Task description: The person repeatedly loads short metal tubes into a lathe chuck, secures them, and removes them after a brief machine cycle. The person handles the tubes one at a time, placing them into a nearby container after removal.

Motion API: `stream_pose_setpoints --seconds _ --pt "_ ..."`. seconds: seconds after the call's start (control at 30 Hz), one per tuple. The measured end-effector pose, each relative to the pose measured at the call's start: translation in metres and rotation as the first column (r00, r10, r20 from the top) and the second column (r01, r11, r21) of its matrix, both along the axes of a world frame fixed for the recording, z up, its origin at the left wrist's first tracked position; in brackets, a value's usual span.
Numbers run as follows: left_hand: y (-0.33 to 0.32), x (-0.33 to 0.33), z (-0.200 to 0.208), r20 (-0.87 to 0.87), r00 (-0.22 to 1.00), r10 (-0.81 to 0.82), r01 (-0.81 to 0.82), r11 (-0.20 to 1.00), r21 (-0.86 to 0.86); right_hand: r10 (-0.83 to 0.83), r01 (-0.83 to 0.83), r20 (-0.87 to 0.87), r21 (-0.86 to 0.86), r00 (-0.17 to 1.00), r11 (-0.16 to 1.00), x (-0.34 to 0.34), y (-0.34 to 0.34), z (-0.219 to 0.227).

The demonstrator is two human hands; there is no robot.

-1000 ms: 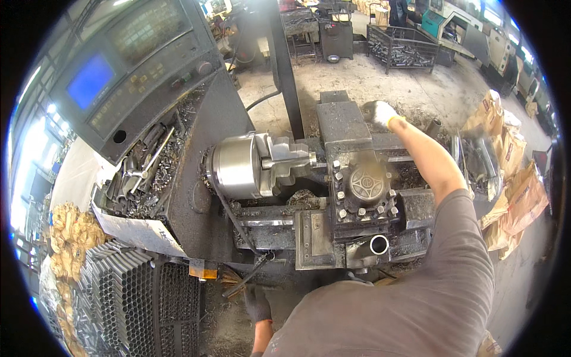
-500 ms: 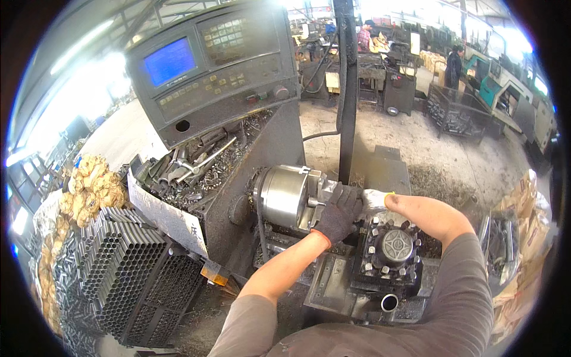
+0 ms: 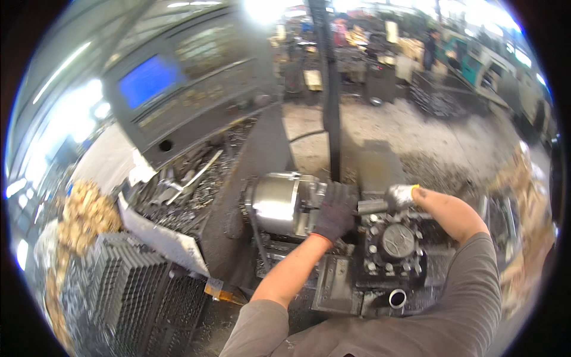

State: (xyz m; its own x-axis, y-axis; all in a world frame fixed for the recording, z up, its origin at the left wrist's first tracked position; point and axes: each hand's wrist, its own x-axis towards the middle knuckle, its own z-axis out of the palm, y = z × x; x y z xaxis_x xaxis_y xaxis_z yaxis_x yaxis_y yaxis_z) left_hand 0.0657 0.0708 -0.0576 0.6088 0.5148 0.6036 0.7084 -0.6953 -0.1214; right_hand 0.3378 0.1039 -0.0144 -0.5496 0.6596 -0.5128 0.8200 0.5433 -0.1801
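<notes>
My left hand (image 3: 336, 212), in a dark glove with an orange cuff, rests against the front jaws of the shiny round lathe chuck (image 3: 276, 204). Its fingers stretch away from me, side by side; the palm side is hidden. To the right, my right hand (image 3: 401, 197), in a pale glove with a yellow cuff, is closed on a short grey metal tube (image 3: 373, 206). The tube lies level, its left end near my left hand, above the far edge of the bolted tool post (image 3: 398, 240). Another tube (image 3: 397, 298) sticks up, open end visible, at the near side of the tool post.
A control panel (image 3: 196, 65) with a blue screen stands at the left, above a tray of tools and metal chips (image 3: 190, 181). Stacked tubes (image 3: 128, 279) fill the lower left. A dark upright post (image 3: 331, 101) rises behind the chuck. Wrapped bundles (image 3: 517, 220) lie at the right.
My right hand has moved right, away from my left hand and the chuck, and a tube now shows in it. My left hand stays by the chuck. The whole view has shifted and blurred.
</notes>
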Motion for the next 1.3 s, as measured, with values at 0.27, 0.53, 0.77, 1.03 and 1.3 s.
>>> stream_pose_setpoints --seconds 0.27,0.53,0.77,1.03,1.3 --pt "-0.001 0.003 -0.004 -0.208 0.975 0.084 -0.091 0.996 -0.024 -0.354 0.909 -0.86 0.25 0.366 0.332 0.109 -0.232 0.033" --pt "-0.008 0.0 0.002 -0.213 0.976 -0.05 0.047 0.999 -0.021 -0.91 0.903 -0.077 0.12 -0.407 -0.413 0.144 -0.568 -0.165" --pt "-0.012 -0.002 0.009 -0.086 0.991 -0.099 0.102 0.994 0.031 -0.536 0.844 -0.758 0.034 0.371 0.535 0.045 -0.428 -0.034" --pt "-0.147 -0.117 -0.055 0.458 0.889 0.025 0.166 0.913 -0.373 -0.106 0.506 -0.924 0.103 0.367 0.857 -0.063 -0.295 0.062" --pt "-0.254 -0.32 -0.232 0.623 -0.281 0.729 0.436 0.676 -0.594 -0.344 0.332 -0.091 0.572 0.935 0.75 -0.008 -0.086 0.083"
